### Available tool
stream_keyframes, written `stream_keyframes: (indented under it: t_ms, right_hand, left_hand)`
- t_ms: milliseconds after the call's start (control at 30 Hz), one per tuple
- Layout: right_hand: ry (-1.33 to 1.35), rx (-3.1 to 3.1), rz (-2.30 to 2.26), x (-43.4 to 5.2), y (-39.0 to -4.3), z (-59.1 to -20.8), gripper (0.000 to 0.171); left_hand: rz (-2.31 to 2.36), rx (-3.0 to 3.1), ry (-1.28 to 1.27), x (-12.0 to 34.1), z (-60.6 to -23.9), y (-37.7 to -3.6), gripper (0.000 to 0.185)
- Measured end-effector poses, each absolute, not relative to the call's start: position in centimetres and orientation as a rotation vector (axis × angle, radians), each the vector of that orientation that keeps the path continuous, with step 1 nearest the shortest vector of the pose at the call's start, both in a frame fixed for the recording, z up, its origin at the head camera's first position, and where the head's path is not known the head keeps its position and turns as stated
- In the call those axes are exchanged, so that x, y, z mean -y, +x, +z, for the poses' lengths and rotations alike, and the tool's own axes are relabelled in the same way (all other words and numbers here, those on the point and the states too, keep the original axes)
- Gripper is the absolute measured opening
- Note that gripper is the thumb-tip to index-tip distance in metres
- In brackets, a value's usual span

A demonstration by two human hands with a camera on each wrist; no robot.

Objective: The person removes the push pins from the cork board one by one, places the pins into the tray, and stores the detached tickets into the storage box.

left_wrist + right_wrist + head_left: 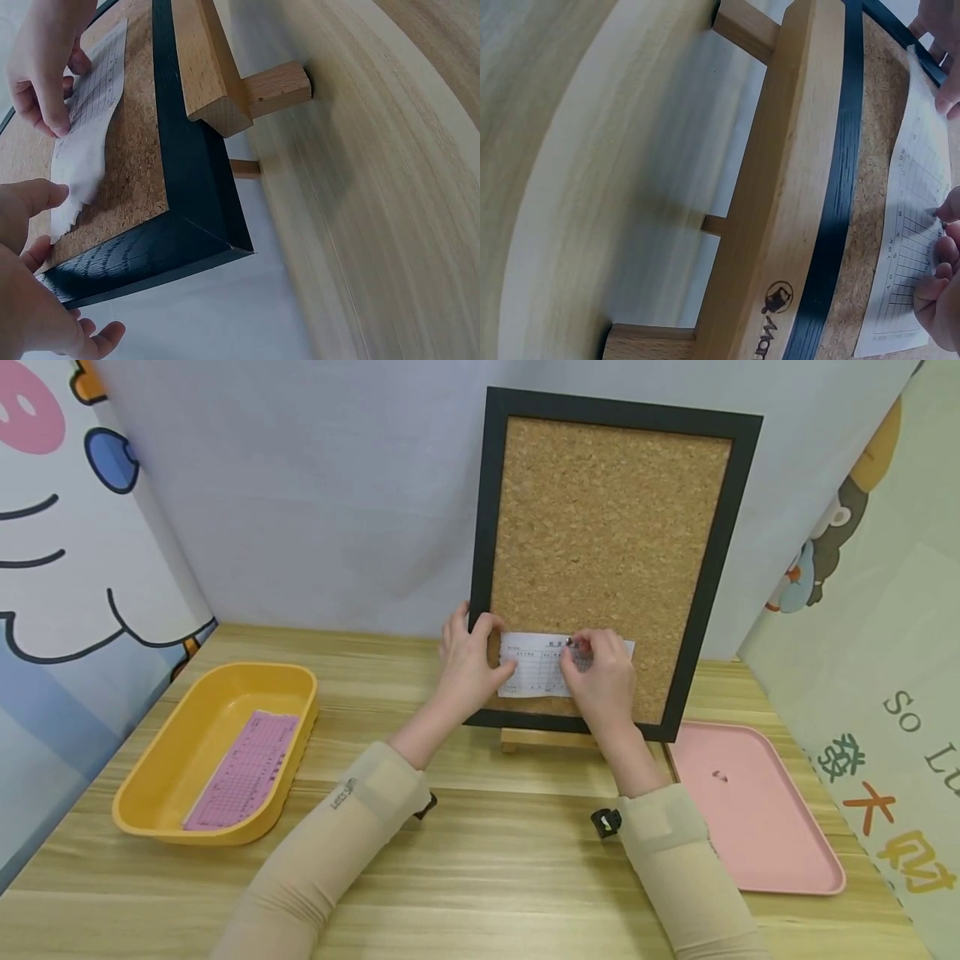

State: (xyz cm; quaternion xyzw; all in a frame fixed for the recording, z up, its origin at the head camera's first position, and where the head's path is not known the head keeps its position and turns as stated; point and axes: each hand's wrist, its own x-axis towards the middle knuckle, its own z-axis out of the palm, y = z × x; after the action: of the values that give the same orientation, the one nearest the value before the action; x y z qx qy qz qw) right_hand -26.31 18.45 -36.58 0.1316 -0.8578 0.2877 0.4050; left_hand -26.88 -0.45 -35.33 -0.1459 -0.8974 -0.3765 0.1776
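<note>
A black-framed cork board (615,527) leans upright on a wooden easel (551,740). Across its lower part lies a white printed form slip (528,670), with a torn left edge visible in the left wrist view. My left hand (468,664) grips the board's left edge, some fingers behind the frame. Its thumb (51,193) presses the slip near the torn end. With thumb and forefinger, my right hand (606,681) pinches a small dark pin (569,642) at the slip's top middle. Those fingertips are right against the paper.
On the left stands a yellow tub (138,785) holding a pink-purple printed form pad (247,768). A pink tray (765,835) at the right bears a tiny item (720,776). Behind the board hangs a pale cloth (315,510).
</note>
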Motion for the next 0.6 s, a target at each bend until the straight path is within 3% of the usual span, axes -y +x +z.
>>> stream_keyframes:
  t_ms: [600]
  right_hand:
    - [0.356, 2.182, 0.597, -18.57, -26.73, -35.99, 0.007]
  left_hand:
    - [-1.171, 2.475, -0.414, 0.60, -36.36, -26.87, 0.017]
